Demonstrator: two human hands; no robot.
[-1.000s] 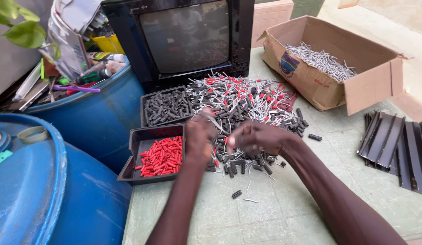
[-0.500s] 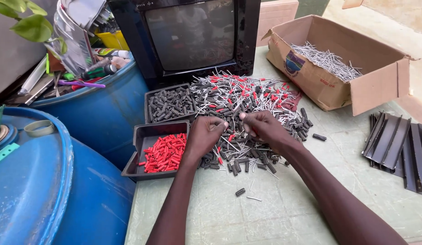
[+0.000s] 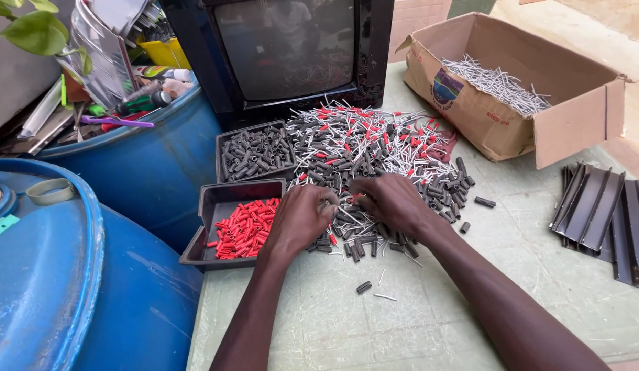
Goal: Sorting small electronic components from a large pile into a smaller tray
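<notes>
Two hands meet over a heap of small parts

Both hands work at the near edge of the heap of grey sleeves, red caps and metal pins [image 3: 374, 154]. Left hand [image 3: 302, 216] and right hand [image 3: 388, 199] have their fingers curled together, pinching one small piece between them; which piece, I cannot tell. Just left of the heap sit a tray of red caps [image 3: 216, 199] and a tray of grey sleeves [image 3: 223, 137]

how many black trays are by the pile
2: one with red sleeves beside the left hand, one with black sleeves behind it. More may be hidden.
</notes>
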